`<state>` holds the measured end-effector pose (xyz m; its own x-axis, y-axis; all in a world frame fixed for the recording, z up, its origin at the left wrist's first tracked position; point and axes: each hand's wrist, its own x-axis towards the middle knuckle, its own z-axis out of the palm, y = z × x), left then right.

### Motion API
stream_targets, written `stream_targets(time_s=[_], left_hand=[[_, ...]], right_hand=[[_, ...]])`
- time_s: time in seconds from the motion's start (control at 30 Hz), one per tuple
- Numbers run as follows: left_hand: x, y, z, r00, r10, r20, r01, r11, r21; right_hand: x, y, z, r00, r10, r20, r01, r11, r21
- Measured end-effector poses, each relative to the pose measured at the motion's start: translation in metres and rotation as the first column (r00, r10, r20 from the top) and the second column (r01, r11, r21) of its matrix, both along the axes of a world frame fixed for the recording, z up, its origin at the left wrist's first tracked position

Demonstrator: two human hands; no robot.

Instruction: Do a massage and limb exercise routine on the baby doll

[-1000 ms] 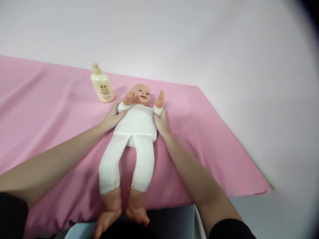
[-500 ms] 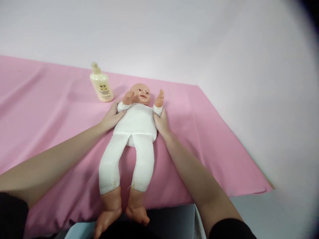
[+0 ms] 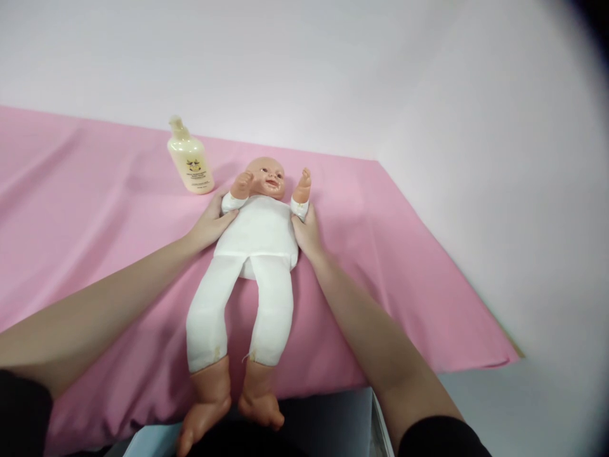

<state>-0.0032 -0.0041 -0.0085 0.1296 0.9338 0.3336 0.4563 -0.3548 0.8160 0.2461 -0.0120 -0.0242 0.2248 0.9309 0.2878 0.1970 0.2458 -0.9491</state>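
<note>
Your left hand (image 3: 209, 222) and right hand (image 3: 307, 231) have their fingers pressed against the doll (image 3: 254, 254) at its shoulders, holding it from both sides. It's lying face-up on the pink sheet (image 3: 404, 266), lotion bottle (image 3: 190, 162) near its head.

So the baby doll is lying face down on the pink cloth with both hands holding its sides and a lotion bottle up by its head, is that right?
Not quite: the baby doll lies face up, not face down, as the head view shows. The rest holds: it is on the pink cloth, the left hand and right hand hold its sides, and the lotion bottle stands by its head.
</note>
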Motion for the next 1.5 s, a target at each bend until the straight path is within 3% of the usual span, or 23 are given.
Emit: stream_targets(time_s=[1.5], left_hand=[[0.0027, -0.0028, 0.0045, 1.000, 0.031, -0.001, -0.031, 0.999, -0.039]], right_hand=[[0.0024, 0.0025, -0.0033, 1.000, 0.012, 0.001, -0.012, 1.000, -0.004]])
